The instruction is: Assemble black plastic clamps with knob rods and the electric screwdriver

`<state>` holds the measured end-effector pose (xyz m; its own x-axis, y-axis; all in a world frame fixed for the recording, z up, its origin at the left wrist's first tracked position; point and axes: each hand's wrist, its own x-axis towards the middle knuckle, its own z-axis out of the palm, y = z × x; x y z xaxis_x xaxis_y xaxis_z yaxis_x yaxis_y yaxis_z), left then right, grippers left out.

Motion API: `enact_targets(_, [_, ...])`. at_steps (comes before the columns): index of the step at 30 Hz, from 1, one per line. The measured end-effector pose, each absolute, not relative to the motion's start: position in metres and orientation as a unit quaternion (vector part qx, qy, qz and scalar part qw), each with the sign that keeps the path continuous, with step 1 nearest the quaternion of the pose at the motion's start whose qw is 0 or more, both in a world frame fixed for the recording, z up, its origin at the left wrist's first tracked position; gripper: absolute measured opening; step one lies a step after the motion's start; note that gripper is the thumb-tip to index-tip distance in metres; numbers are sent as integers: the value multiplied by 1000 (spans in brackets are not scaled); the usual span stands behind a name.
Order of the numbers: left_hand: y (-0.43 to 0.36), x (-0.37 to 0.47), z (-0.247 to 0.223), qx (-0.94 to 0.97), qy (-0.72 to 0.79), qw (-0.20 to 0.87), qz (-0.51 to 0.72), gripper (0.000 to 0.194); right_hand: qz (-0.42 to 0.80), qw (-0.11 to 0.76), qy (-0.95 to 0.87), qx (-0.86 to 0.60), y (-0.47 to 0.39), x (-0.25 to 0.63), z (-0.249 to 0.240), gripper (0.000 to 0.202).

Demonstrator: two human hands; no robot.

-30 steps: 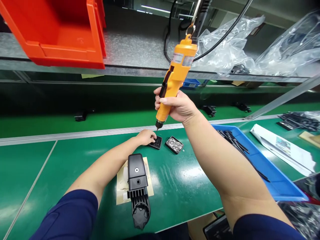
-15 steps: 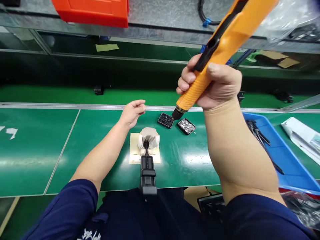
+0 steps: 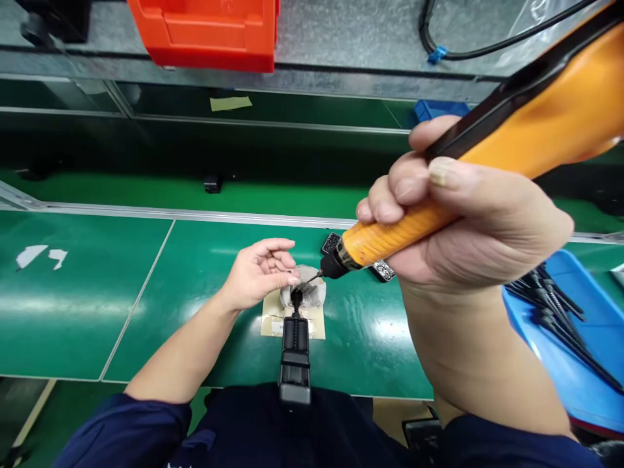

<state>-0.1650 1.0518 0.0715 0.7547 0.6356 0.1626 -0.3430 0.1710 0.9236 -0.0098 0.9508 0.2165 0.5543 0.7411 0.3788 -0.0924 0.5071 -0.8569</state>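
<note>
My right hand (image 3: 478,214) is wrapped round an orange and black power screwdriver (image 3: 404,237), whose thin bit points down and left. My left hand (image 3: 263,273) is beside the bit tip, thumb and fingertips close together; anything between them is too small to make out. Below the fingers, a whitish rounded piece (image 3: 316,294) sits on a yellowish sheet (image 3: 316,325) on the green table. A black clamp-like device (image 3: 295,351) stands in front of it. Behind the screwdriver's nose are a tray of small black parts (image 3: 331,243) and a partly hidden tray of silver parts (image 3: 383,270).
On the right, a blue tray (image 3: 599,325) holds black cable-like parts (image 3: 560,312). A red-orange bin (image 3: 209,32) and a black cable (image 3: 468,55) are on the metal shelf above. White scraps (image 3: 32,256) lie at the left.
The screwdriver has come closer to the camera and tilted flatter, its bit now over the whitish piece. My left hand has moved down to the bit tip. The camera view has shifted.
</note>
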Motion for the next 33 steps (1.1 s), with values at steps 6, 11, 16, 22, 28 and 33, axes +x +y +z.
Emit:
enact_targets(6, [1034, -170, 71, 682, 87, 609, 395, 73, 291, 783, -401, -377, 945, -10, 218, 18])
enact_targets(11, [1033, -172, 75, 752, 46, 523, 399, 73, 296, 778, -414, -367, 946, -10, 211, 26])
enact_targets(16, [1031, -171, 82, 781, 34, 481, 396, 71, 294, 778, -417, -367, 946, -11, 210, 27])
enact_targets(22, [1031, -170, 90, 820, 9, 405, 403, 63, 285, 785, -392, -385, 944, -15, 212, 27])
enact_targets(28, [1024, -170, 100, 857, 25, 296, 420, 45, 284, 801, -364, -380, 945, -17, 212, 19])
enact_targets(33, [1013, -168, 91, 794, 61, 431, 425, 39, 275, 810, -361, -372, 946, -14, 211, 20])
